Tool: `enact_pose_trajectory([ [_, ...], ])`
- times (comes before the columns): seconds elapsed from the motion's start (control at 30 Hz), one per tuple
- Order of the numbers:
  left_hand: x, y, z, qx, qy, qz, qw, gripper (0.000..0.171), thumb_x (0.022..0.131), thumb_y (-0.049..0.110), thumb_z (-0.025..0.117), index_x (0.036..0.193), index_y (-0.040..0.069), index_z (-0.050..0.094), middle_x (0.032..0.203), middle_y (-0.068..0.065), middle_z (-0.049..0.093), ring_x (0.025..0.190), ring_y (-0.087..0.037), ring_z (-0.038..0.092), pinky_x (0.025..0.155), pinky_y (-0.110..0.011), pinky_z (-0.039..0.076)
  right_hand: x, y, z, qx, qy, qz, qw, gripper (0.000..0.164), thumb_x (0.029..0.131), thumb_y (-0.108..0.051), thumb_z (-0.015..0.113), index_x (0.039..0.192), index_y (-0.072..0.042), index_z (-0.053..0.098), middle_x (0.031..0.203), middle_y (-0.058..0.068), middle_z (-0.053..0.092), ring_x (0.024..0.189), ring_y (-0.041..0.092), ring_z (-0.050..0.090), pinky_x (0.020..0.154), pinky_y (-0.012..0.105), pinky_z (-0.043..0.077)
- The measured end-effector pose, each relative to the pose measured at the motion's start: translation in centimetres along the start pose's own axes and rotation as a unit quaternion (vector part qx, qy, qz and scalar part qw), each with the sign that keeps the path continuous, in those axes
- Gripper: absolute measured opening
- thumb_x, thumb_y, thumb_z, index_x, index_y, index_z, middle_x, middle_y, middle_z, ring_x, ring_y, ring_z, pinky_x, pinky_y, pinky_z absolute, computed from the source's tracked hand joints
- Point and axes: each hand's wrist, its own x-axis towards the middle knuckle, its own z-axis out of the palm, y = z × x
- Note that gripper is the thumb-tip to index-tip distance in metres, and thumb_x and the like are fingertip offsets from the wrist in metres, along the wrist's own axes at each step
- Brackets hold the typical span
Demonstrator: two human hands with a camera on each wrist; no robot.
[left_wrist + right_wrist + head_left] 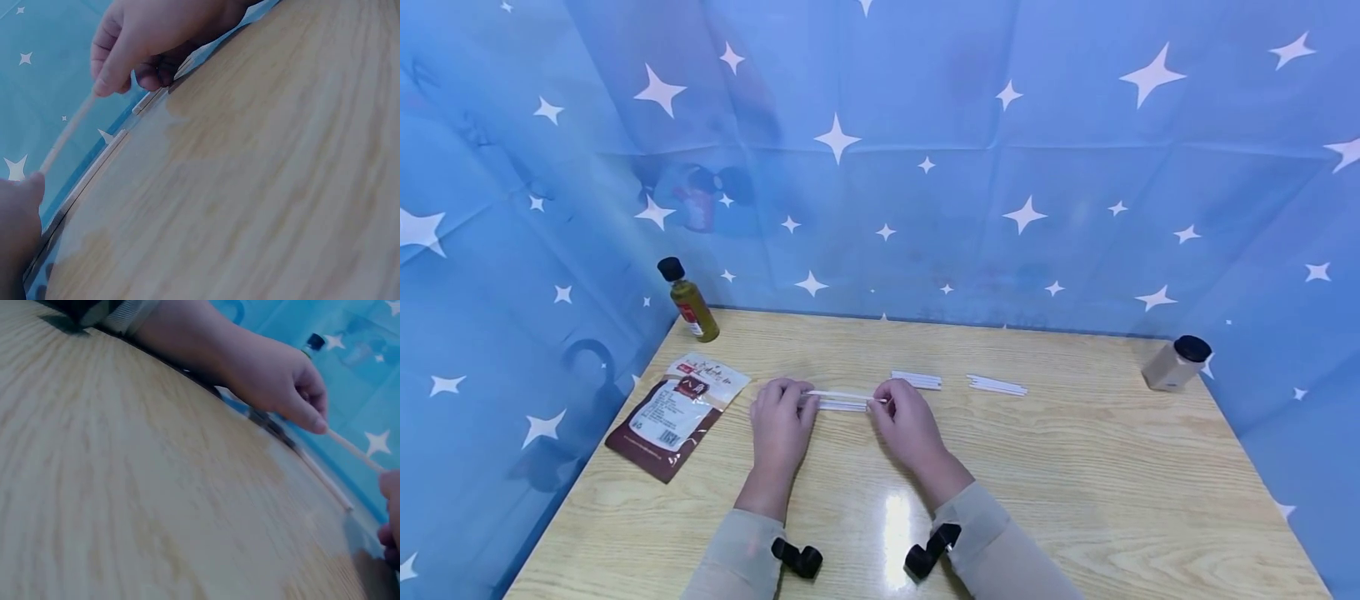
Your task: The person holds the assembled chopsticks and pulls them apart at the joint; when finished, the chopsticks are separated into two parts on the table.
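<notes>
Above the table (1112,467), the left hand (780,425) and right hand (912,425) pinch a stick (842,394) by its ends. More sticks (996,385) lie near.

At the left edge, the left hand (19,215), cut by the frame, holds one end of a pale stick (67,132). The right hand (150,34) pinches the other end. Behind the stick is a starred blue curtain (53,84). Other sticks (95,166) lie on the wooden table (250,175), below it.
</notes>
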Motion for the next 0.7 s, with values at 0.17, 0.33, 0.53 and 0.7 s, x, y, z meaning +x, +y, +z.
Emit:
enact_pose_trajectory([
  [0.17, 0.1, 0.1, 0.0, -0.017, 0.001, 0.02, 0.9997, 0.014, 0.097, 0.018, 0.081, 0.097, 0.005, 0.079, 0.105, -0.012, 0.067, 0.102, -0.038, 0.062, 0.096, -0.057, 0.045, -0.2, 0.1, -0.4, -0.028, -0.033, -0.016, 0.999, 0.003, 0.104, -0.017, 0.073, 0.104, -0.015, 0.074, 0.09, -0.009, 0.061, 0.076, 0.008, 0.054, 0.069, 0.028, 0.051],
  [0.33, 0.2, 0.2, -0.1, -0.031, -0.013, 0.033, 0.9989, 0.014, 0.098, 0.02, 0.081, 0.099, 0.006, 0.079, 0.105, -0.011, 0.067, 0.102, -0.036, 0.062, 0.099, -0.055, 0.045, -0.3, 0.4, -0.5, -0.033, -0.005, -0.041, 0.999, 0.013, 0.103, -0.016, 0.075, 0.113, -0.011, 0.079, 0.099, -0.003, 0.068, 0.079, 0.009, 0.058, 0.071, 0.03, 0.055],
  [0.53, 0.1, 0.4, -0.1, -0.029, -0.051, 0.029, 0.9979, 0.015, 0.098, 0.023, 0.082, 0.105, 0.01, 0.08, 0.109, -0.006, 0.068, 0.104, -0.03, 0.061, 0.095, -0.049, 0.046, -0.4, 0.6, -0.8, -0.064, 0.012, -0.035, 0.997, 0.015, 0.104, -0.02, 0.074, 0.114, -0.013, 0.082, 0.104, -0.002, 0.069, 0.088, 0.013, 0.064, 0.078, 0.035, 0.058],
  [0.7, -0.1, 0.6, 0.0, -0.021, -0.055, 0.035, 0.9976, 0.016, 0.097, 0.025, 0.083, 0.104, 0.011, 0.08, 0.108, -0.004, 0.069, 0.101, -0.027, 0.062, 0.087, -0.044, 0.046, -0.7, 0.7, -1.2, -0.072, 0.02, -0.033, 0.997, 0.01, 0.102, -0.021, 0.076, 0.108, -0.015, 0.083, 0.099, -0.005, 0.067, 0.083, 0.01, 0.06, 0.074, 0.032, 0.056],
])
